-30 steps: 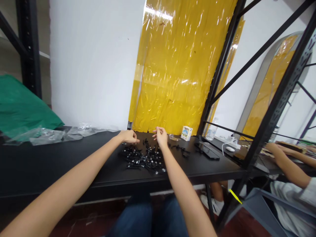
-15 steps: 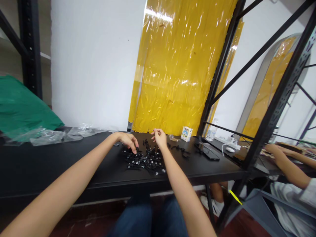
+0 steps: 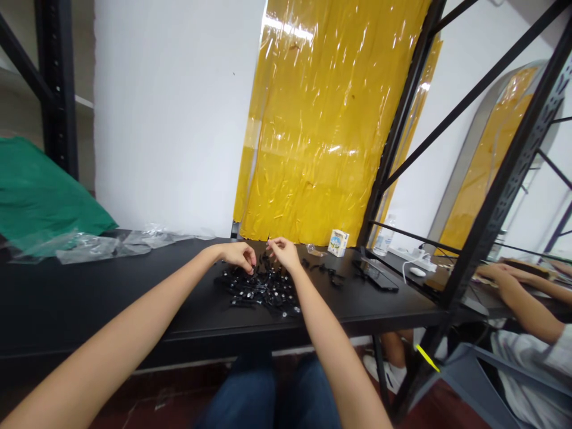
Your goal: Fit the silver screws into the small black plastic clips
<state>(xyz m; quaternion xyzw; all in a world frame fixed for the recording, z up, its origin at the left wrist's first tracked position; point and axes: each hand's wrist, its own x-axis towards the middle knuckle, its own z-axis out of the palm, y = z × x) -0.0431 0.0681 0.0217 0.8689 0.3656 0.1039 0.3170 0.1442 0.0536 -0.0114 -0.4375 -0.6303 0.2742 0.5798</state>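
Observation:
A loose pile of small black pieces with shiny silver round parts (image 3: 263, 292) lies on the black table (image 3: 201, 316). Over the pile's back left side is my left hand (image 3: 240, 257), its fingers pinched together; a dark bit shows at the fingertips, too small to name. My right hand (image 3: 283, 251) is close by on the right, above the pile's back edge. Its thumb and fingers are closed at the tips, and whatever they may hold is too small to make out. Several similar black pieces (image 3: 328, 271) lie apart, right of my right hand.
A small white box (image 3: 338, 243) stands at the back, beside a little clear plastic packet (image 3: 315, 250). A black phone (image 3: 379, 277) lies to the right, near a power strip (image 3: 413, 260). Clear plastic bags (image 3: 93, 247) lie at left. Another person's arm (image 3: 527, 298) rests beyond the rack post.
My left hand has shifted right and its fingers have drawn into a pinch. My right hand has moved slightly left and lower, so the two hands are closer together.

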